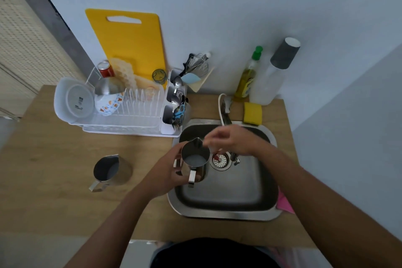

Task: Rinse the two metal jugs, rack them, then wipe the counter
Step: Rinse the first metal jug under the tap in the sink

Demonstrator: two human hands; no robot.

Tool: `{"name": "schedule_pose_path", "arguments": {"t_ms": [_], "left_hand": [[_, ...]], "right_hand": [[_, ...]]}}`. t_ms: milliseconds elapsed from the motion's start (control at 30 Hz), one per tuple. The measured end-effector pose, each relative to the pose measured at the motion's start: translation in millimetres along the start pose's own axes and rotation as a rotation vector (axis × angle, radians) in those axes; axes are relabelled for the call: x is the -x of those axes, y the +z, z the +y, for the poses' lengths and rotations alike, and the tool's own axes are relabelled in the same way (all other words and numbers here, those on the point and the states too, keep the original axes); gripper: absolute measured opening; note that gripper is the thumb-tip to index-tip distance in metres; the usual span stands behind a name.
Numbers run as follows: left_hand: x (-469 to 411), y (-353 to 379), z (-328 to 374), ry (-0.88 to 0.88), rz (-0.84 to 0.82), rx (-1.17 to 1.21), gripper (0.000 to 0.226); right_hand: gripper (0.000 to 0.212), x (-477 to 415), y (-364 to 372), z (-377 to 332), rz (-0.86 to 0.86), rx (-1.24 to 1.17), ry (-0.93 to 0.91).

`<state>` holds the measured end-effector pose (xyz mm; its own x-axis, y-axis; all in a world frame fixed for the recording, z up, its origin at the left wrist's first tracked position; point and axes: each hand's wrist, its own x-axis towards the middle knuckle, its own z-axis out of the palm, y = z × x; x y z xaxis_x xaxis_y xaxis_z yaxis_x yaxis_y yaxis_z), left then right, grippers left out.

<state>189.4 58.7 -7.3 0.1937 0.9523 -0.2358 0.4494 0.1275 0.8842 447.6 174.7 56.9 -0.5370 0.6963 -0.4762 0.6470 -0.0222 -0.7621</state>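
Left hand [167, 172] wrapped around steel jug [194, 160] over sink [228, 211] (liquid inside), right hand [230, 142] blurred above spout, finger spread unclear, jug 2 [108, 169] upright on counter [54, 191], drying rack [121, 113] behind.

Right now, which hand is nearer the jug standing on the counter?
Left. The left hand grips the other jug at the sink's left edge; the right hand is farther right, over the sink, away from the counter jug.

Bare surface [65, 213] fills the lower left of the frame, broken only by one jug [108, 169]; the dish rack [121, 106] blocks the upper left, bottles [258, 80] crowd the upper right.
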Motion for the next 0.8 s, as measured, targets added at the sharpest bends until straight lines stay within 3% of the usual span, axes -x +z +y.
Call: {"name": "schedule_pose_path", "arguments": {"t_ms": [100,167,200,300,400,500,600,800], "left_hand": [[-7.2,1.6,3.5,0.003,0.009,0.009,0.100],[-11.0,2.8,6.1,0.007,-0.004,0.011,0.101],[-12.6,3.0,6.8,0.010,-0.009,0.013,0.102],[-15.6,2.9,5.3,0.012,-0.013,0.009,0.101],[-17.2,2.9,1.3,-0.002,-0.029,-0.012,0.101],[-17.1,2.9,-5.4,-0.025,-0.038,-0.007,0.100],[-16.4,5.5,-11.4,-0.047,-0.042,0.003,0.101],[-15.8,8.8,-20.2,-0.086,-0.071,-0.002,0.101]], "right_hand": [[0.037,-38.9,-19.1,18.3,0.365,-0.294,0.154],[0.040,-66.9,-28.7,33.4,0.496,-0.277,0.314],[0.042,-77.2,-32.5,39.9,0.510,-0.260,0.376],[0.047,-106.9,-36.3,57.8,0.538,-0.533,0.465],[0.036,-142.3,-35.7,85.0,0.572,-0.675,0.473],[0.016,-132.8,-31.9,64.5,0.593,-0.707,0.504],[0.023,-117.4,-33.1,47.7,0.648,-0.697,0.520],[0.026,-122.4,-36.7,53.2,0.599,-0.823,0.497]]}}
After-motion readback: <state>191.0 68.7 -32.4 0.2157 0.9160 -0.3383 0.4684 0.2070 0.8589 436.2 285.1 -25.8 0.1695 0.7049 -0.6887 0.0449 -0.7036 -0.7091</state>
